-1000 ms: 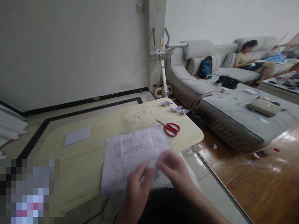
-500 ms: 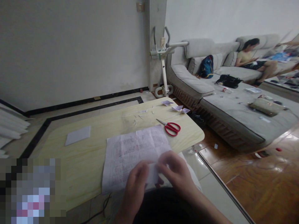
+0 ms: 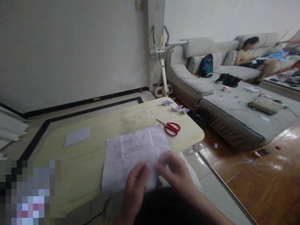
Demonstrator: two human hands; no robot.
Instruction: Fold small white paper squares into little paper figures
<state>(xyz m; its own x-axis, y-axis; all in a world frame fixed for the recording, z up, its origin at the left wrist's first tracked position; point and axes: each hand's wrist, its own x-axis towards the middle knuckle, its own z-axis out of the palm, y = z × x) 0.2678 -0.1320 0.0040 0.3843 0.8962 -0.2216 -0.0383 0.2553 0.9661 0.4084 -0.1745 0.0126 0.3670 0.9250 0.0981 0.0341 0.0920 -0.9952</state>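
Between my two hands is a small piece of white paper (image 3: 152, 176), close to my body at the table's near edge. My left hand (image 3: 137, 178) pinches its left side, thumb on top. On the other side, the bent fingers of my right hand (image 3: 172, 167) grip its upper right edge; the fingertips are a little blurred. Just beyond my hands lies a large creased printed sheet (image 3: 133, 153), flat on the table. Red-handled scissors (image 3: 170, 127) rest past its far right corner, blades pointing away to the left.
Several small folded paper shapes (image 3: 177, 108) sit at the table's (image 3: 93, 168) far right corner, near thin paper strips (image 3: 138, 117). A white square sheet (image 3: 77, 137) lies at left. Beyond are an exercise machine (image 3: 163, 67) and a grey sofa (image 3: 231, 109) with bags and a seated person (image 3: 252, 56).
My hands stay on the small paper, with only slight finger movement. The whole view has shifted a little; the things on the table stay where they were.
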